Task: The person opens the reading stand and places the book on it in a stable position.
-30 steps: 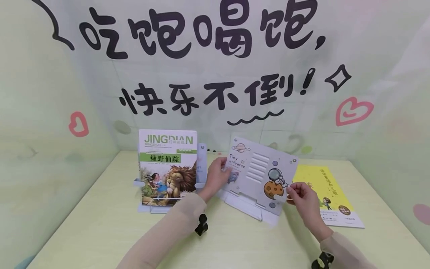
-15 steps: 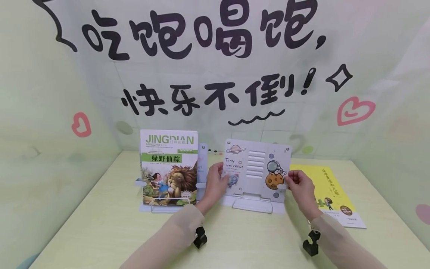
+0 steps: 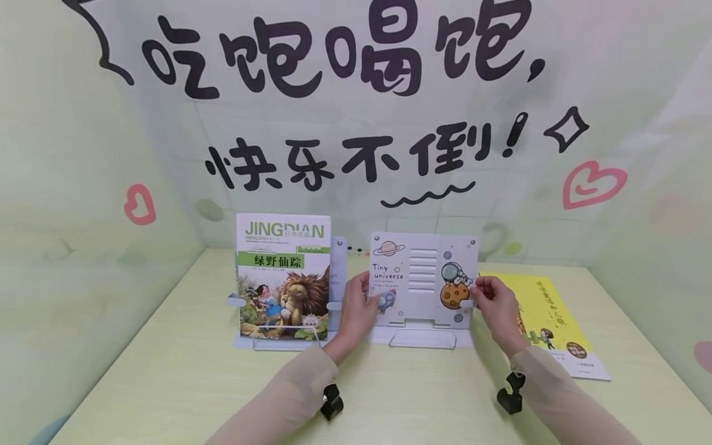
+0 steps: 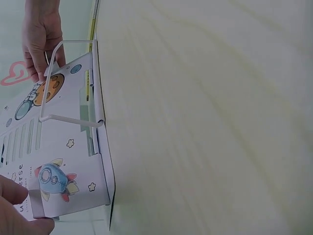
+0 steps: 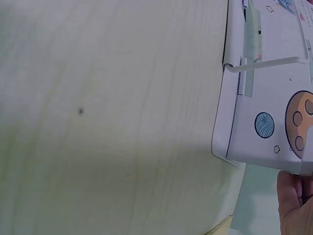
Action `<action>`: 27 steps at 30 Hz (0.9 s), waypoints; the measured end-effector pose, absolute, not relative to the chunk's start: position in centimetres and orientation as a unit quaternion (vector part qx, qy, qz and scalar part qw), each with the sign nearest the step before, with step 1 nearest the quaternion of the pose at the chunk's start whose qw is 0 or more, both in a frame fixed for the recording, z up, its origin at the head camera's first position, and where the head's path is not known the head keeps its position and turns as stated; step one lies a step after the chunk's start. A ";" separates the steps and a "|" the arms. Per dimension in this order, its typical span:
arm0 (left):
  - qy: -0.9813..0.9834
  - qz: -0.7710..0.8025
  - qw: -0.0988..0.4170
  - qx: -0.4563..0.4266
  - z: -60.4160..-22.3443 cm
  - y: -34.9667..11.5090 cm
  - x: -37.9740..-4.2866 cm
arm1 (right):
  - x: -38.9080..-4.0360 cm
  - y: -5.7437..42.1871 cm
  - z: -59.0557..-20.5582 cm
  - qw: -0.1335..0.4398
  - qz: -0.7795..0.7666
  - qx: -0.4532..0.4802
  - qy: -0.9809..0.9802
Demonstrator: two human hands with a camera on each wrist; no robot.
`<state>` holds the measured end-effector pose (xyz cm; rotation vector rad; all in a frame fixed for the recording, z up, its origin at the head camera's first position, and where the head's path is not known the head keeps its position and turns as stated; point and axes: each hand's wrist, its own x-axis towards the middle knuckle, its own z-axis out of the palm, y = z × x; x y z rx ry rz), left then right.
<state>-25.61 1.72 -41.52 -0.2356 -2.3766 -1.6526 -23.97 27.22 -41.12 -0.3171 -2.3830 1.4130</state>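
Note:
A white metal book stand (image 3: 419, 306), printed with a planet, a rocket, an astronaut and "Tiny universe", stands upright on the table. My left hand (image 3: 358, 312) holds its left edge; in the left wrist view the thumb and a finger are at the small side clip (image 4: 36, 203). At the opposite edge my right hand (image 3: 497, 309) pinches the stand beside the astronaut picture, its other fingers curled. A clear wire page holder (image 3: 423, 339) lies folded forward at the foot of the stand. No book rests on this stand.
To the left, a second stand (image 3: 338, 266) holds an upright book (image 3: 286, 290) with a lion and a girl on its cover. A yellow book (image 3: 547, 309) lies flat on the table (image 3: 400, 395), right of my right hand. A printed wall sheet (image 3: 356, 213) rises behind.
The book stand has turned from a slanted position to face squarely forward, and its right side has come left and down. Both hands have kept hold of it throughout.

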 end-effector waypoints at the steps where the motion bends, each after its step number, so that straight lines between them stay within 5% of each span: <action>1: -0.813 -0.564 0.119 -0.080 -41.5 1.7 -25.6 | -24.0 27.2 -41.1 0.177 0.502 -0.112 -0.839; 17: -0.819 -0.561 0.101 -0.070 -41.8 2.2 -25.1 | -23.3 28.1 -40.8 0.145 0.509 -0.109 -0.841; 24: -0.795 -0.552 0.175 -0.182 -40.7 3.2 -23.8 | -21.4 32.3 -40.1 0.172 0.472 -0.101 -0.859; 27: -0.773 -0.564 0.170 -0.235 -39.9 4.2 -22.8 | -20.3 34.9 -40.0 0.177 0.440 -0.117 -0.872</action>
